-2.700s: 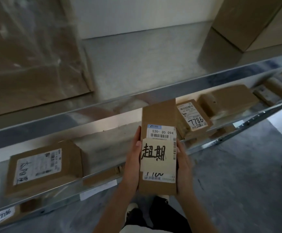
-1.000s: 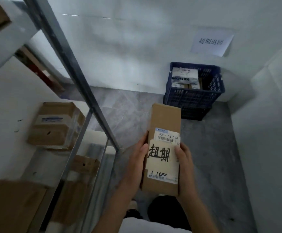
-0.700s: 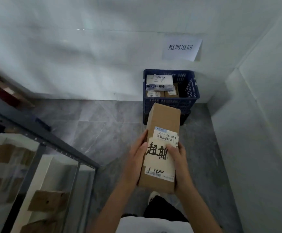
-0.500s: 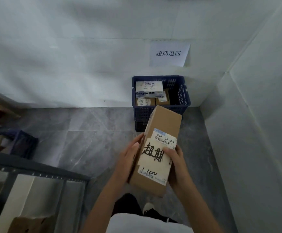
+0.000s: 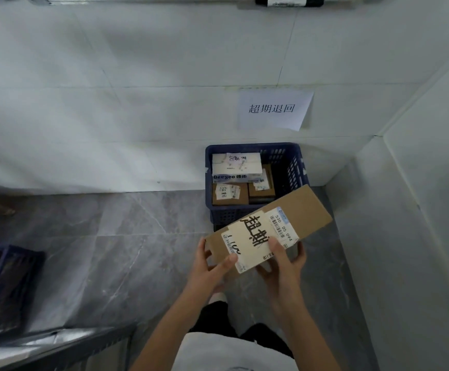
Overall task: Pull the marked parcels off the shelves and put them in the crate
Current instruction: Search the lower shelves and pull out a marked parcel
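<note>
Wall [image 5: 110, 103]: we see white tiles, with a paper sign [image 5: 274, 109] stuck above the crate.
Floor [image 5: 110, 250]: grey marbled tiles.
Crate [image 5: 293, 167]: dark blue plastic, on the floor in the corner against the wall; we count a white box [image 5: 236, 167] and at least two small brown boxes [image 5: 228, 194] inside.
Second crate [image 5: 6, 290]: also blue, at the left edge, contents unclear to us.
Parcel [image 5: 298, 210]: long brown carton, we hold it in the air, turned diagonal, far end over the crate's near rim, not in it yet; white label with black handwritten characters faces up.
Left hand [image 5: 210, 266]: we grip the parcel's near-left end, thumb on top at the label edge, fingers curled round the side.
Right hand [image 5: 285, 259]: we clamp the parcel's near long edge, thumb pressed on the label, fingers wrapped beneath.
Marker [image 5: 289, 1]: black, on a ledge at the top of view.
</note>
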